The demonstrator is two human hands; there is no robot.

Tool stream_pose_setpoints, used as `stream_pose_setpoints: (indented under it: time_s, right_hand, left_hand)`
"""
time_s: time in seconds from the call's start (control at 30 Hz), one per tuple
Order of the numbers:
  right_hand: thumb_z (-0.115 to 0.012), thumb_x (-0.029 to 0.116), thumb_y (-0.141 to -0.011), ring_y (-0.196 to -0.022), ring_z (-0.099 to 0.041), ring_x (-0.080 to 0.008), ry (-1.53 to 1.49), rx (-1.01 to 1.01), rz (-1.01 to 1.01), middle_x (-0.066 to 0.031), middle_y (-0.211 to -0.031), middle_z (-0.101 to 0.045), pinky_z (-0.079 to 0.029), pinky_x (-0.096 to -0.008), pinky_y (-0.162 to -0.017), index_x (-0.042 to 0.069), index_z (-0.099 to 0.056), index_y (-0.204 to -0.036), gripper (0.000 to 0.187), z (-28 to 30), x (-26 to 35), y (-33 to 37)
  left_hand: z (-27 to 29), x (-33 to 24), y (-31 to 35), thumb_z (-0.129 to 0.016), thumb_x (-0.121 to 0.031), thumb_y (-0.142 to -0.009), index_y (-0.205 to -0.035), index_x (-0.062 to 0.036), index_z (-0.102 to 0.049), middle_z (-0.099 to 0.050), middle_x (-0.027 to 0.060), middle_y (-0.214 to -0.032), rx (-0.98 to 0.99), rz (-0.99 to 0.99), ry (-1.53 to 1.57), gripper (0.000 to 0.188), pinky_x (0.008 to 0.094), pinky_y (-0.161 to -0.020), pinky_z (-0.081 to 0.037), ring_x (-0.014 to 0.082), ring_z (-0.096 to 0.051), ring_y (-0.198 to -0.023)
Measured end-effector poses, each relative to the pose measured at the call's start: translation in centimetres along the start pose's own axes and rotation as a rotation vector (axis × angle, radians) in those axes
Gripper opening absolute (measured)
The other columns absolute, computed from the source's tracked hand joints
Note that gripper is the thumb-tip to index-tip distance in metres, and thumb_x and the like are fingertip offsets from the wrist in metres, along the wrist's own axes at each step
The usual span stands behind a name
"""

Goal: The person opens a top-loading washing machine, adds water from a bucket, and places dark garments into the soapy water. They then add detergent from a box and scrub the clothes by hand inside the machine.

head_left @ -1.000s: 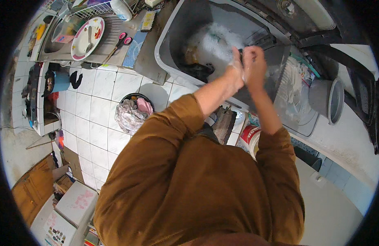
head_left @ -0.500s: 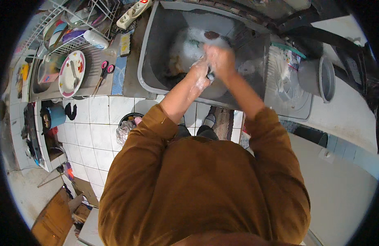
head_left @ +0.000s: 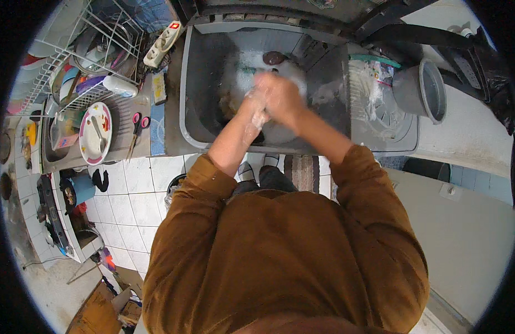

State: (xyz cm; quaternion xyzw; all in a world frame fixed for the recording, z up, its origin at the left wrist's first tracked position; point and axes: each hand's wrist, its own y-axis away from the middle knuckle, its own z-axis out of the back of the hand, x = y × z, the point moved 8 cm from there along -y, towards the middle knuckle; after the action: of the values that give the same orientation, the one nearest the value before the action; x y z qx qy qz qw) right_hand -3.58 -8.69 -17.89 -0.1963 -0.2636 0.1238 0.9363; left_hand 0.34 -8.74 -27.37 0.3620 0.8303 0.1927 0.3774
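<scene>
My two hands are pressed together over a grey plastic tub [head_left: 188, 106] holding sudsy water [head_left: 291, 75]. White lather covers my left hand [head_left: 254, 107], whose fingers are closed and partly covered by the other hand. Across it lies my right hand [head_left: 279, 93], closed and smeared by motion. A bit of something dark [head_left: 258, 137] shows just below my left hand; its kind cannot be made out. A brown oval object [head_left: 274, 58] rests in the suds beyond my hands.
Left on the counter are a plate with a spoon [head_left: 95, 133], scissors [head_left: 137, 129], a sponge [head_left: 159, 89], a wire dish rack [head_left: 82, 61], a white bottle [head_left: 120, 86] and a power strip [head_left: 161, 45]. At right stands a grey bucket [head_left: 431, 92] beside a ridged lid [head_left: 399, 131].
The view has shifted, so the tub and counter sit slightly further left. My hands stay clasped together over the tub, with the right hand moved along the left and further over it.
</scene>
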Motion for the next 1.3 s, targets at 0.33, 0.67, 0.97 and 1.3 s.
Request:
stream_pose_setpoints:
  time_s: [0.33, 0.67, 0.97, 1.3]
  right_hand:
    - [-0.04, 0.049, -0.088, -0.082, -0.055, -0.0151, -1.462, 0.318, -1.065, 0.0021, -0.091, -0.058, -0.041, -0.0326, -0.065, 0.012, -0.057, -0.092, 0.041, -2.7, -8.5, 1.1]
    - [-0.057, 0.015, -0.083, -0.091, -0.051, -0.0129, -1.595, 0.322, -0.696, -0.0034, -0.103, -0.053, -0.043, -0.0289, -0.07, 0.01, -0.05, -0.108, 0.027, 3.0, -9.4, 3.0]
    - [-0.06, 0.019, -0.082, -0.077, -0.05, -0.0122, -1.564, -0.058, -0.87, -0.0008, -0.09, -0.051, -0.045, -0.0332, -0.078, 0.01, -0.051, -0.105, 0.026, 5.2, -10.1, 3.5]
    - [-0.047, 0.02, -0.09, -0.081, -0.052, -0.011, -1.573, -0.184, -0.767, 0.0007, -0.092, -0.055, -0.044, -0.0314, -0.076, 0.01, -0.053, -0.102, 0.016, 7.1, -6.9, 1.4]
  left_hand:
    - [-4.0, -3.7, 2.6, -0.032, -0.03, -0.09, -0.105, -0.0058, -0.051, -0.055, 0.0087, -0.106, 0.184, -0.188, 0.203, 0.035, 0.0385, -0.089, -0.04, 0.0231, -0.052, -0.1]
    - [-0.6, -7.1, 4.4, -0.058, -0.013, -0.083, -0.093, -0.0131, -0.053, -0.058, -0.0013, -0.095, 0.069, -0.451, -0.012, 0.011, 0.0298, -0.074, -0.039, 0.0121, -0.052, -0.087]
    - [-0.2, -10.4, 6.6, -0.058, -0.015, -0.084, -0.089, -0.0103, -0.05, -0.059, 0.0034, -0.093, 0.265, -0.479, 0.062, 0.01, 0.0302, -0.085, -0.041, 0.0147, -0.054, -0.089]
    - [0.7, -11.7, 6.6, -0.054, -0.004, -0.083, -0.103, -0.0077, -0.051, -0.056, 0.0079, -0.106, 0.417, -0.472, 0.114, 0.021, 0.0302, -0.081, -0.047, 0.019, -0.055, -0.097]
